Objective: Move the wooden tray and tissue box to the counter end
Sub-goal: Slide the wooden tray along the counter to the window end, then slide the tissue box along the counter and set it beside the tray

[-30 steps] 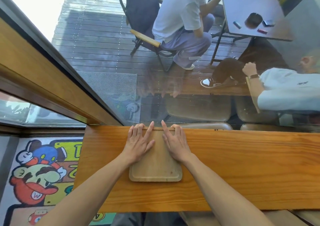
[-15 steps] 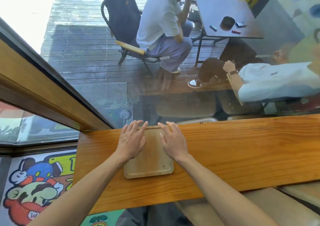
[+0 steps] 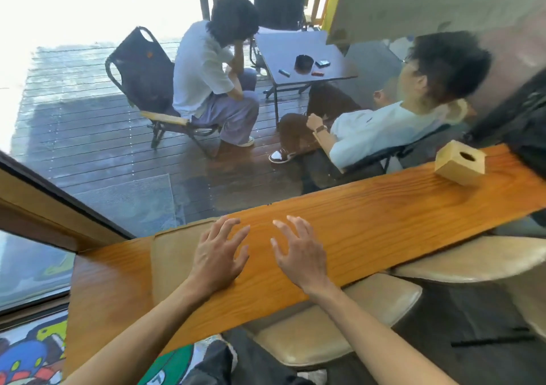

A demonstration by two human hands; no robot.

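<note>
The pale wooden tray (image 3: pixel 171 260) lies flat on the orange wooden counter (image 3: pixel 384 222), near the counter's left end by the window. My left hand (image 3: pixel 218 254) hovers over the tray's right edge with fingers spread, holding nothing. My right hand (image 3: pixel 298 254) is to the right of it above bare counter, fingers spread, also holding nothing. A light wooden tissue box (image 3: pixel 459 161) with a round hole in its top stands far to the right on the counter.
A glass window runs along the counter's far edge; two people sit in chairs beside a small dark table (image 3: pixel 298 56) outside. Tan padded stools (image 3: pixel 339 322) stand under the counter's near edge. A dark bag (image 3: pixel 529 130) rests at the counter's far right.
Both hands have lifted off the tray and shifted right, fingers now spread. The view has swung right and up, bringing the tissue box into sight.
</note>
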